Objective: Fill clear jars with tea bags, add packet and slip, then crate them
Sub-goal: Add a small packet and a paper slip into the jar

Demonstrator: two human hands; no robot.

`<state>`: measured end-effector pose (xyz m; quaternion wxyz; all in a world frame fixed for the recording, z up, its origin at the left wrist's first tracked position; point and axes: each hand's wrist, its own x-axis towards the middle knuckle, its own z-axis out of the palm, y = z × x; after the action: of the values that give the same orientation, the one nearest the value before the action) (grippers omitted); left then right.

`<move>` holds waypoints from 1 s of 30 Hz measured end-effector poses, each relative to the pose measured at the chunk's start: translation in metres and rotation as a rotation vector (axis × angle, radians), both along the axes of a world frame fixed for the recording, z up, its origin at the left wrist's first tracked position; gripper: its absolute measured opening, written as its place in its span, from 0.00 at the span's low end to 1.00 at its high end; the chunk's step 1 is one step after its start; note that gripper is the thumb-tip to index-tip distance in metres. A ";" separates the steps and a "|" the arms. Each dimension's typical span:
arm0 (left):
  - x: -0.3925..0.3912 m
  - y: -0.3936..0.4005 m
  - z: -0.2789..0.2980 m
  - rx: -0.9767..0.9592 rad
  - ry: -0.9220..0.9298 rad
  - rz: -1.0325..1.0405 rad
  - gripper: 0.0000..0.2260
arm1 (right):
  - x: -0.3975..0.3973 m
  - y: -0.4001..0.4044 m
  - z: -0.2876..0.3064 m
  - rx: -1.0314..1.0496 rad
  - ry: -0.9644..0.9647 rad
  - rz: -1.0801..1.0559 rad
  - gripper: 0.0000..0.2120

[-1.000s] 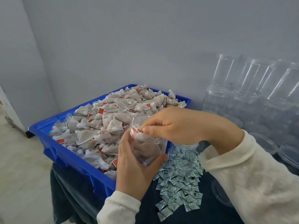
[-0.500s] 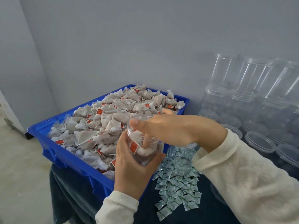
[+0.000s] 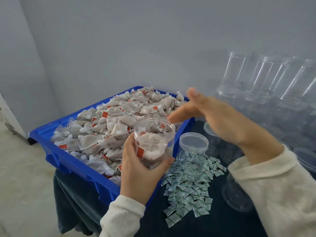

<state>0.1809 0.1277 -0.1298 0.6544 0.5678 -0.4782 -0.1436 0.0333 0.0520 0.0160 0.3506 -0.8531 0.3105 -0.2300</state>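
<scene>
Currently filling: left hand (image 3: 142,170) grips part-full jar (image 3: 153,142); right hand (image 3: 210,117) empty, fingers (image 3: 181,114) spread. Next, more tea bags (image 3: 109,127).

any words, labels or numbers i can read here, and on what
None can be read.
Red tags on the tea bags: pale marks, too small to read.
Red tag in the jar: too blurred.
Packets: green print, too small to read.
</scene>
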 end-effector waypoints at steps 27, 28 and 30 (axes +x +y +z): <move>-0.062 0.027 -0.075 0.109 0.122 -0.258 0.47 | -0.060 0.028 -0.225 -0.024 0.332 -0.616 0.06; -0.061 0.027 -0.078 0.114 0.127 -0.251 0.46 | -0.062 0.029 -0.224 -0.003 0.289 -0.621 0.05; -0.061 0.027 -0.081 0.113 0.121 -0.230 0.45 | -0.066 0.031 -0.221 0.045 0.193 -0.627 0.03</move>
<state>0.1197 0.1547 -0.2111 0.6282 0.5353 -0.4912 -0.2783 -0.0323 0.0829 -0.2053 0.2504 -0.7258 0.5948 -0.2382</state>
